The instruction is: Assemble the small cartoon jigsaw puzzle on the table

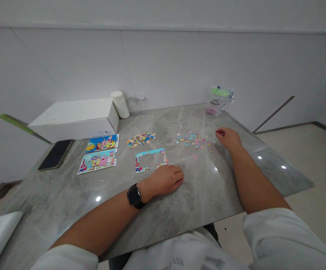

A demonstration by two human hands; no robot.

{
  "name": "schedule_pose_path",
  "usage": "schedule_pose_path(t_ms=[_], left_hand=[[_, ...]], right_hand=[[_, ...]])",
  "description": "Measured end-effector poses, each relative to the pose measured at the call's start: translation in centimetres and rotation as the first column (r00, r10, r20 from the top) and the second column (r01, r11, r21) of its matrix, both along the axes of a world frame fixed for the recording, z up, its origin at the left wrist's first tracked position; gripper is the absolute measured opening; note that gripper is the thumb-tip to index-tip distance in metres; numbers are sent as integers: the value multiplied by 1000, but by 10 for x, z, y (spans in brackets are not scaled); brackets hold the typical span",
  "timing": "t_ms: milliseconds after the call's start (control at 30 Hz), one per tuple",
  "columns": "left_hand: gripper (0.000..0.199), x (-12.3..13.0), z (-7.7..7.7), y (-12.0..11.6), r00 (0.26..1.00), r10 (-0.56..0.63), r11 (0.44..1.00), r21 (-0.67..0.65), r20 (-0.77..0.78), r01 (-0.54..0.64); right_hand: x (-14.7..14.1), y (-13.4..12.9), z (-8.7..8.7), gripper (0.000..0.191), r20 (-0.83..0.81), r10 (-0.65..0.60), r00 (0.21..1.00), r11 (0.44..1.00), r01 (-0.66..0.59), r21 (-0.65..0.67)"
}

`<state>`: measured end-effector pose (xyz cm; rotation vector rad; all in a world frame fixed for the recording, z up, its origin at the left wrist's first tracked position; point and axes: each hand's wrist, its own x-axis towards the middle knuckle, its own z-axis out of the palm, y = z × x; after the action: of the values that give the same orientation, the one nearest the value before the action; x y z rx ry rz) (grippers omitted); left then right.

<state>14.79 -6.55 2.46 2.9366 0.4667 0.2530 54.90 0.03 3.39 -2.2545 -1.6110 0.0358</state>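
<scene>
Resting on the table, my left hand [167, 179] lies with its fingers loosely laid down and nothing visible in them. It covers the lower right corner of a partly assembled jigsaw puzzle [150, 151], whose border is joined around a bare middle. My right hand [228, 138] is at the right edge of a scatter of loose puzzle pieces [191, 142]. Its thumb and fingers are pinched together; whatever is between them is too small or hidden to make out. A single pink piece [195, 157] lies apart, nearer to me. A denser pile of pieces [141, 139] sits behind the puzzle.
Two cartoon picture cards [98, 161] lie left of the puzzle, beside a dark phone [56, 154]. Along the wall stand a white box [75, 116], a white bottle [120, 105], clear glasses [141, 105] and a plastic bag [218, 100]. A white object [1, 236] is at front left.
</scene>
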Motion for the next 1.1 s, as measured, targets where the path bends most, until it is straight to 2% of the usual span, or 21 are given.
schedule_pose_path(t_ms=[200,333,433,567,733,967,1100], left_hand=[[22,0,0,0,1000,-16,1000,-16,-6,16],[22,0,3,-1,1000,-28,999,-24,-8,28],[21,0,3,-1,999,-36,999,-20,-6,36],[22,-2,1,-2,999,-43,999,-11,-3,43],[21,-4,0,-2,999,-46,999,-1,5,46],[21,-2,2,-1,998,-56,998,2,-1,56],[22,-2,1,0,998,-61,998,0,17,61]], right_hand=[[20,-1,-7,26,19,15,1000,990,-12,-143],[22,0,-14,26,46,29,999,974,-18,-224],[21,2,-18,23,36,85,996,963,-73,-259],[19,5,-24,17,14,141,990,963,-134,-234],[18,9,-29,18,-20,200,980,959,-200,-203],[15,8,-31,28,71,154,986,979,-142,-146],[14,6,-31,27,96,153,983,983,-141,-121]])
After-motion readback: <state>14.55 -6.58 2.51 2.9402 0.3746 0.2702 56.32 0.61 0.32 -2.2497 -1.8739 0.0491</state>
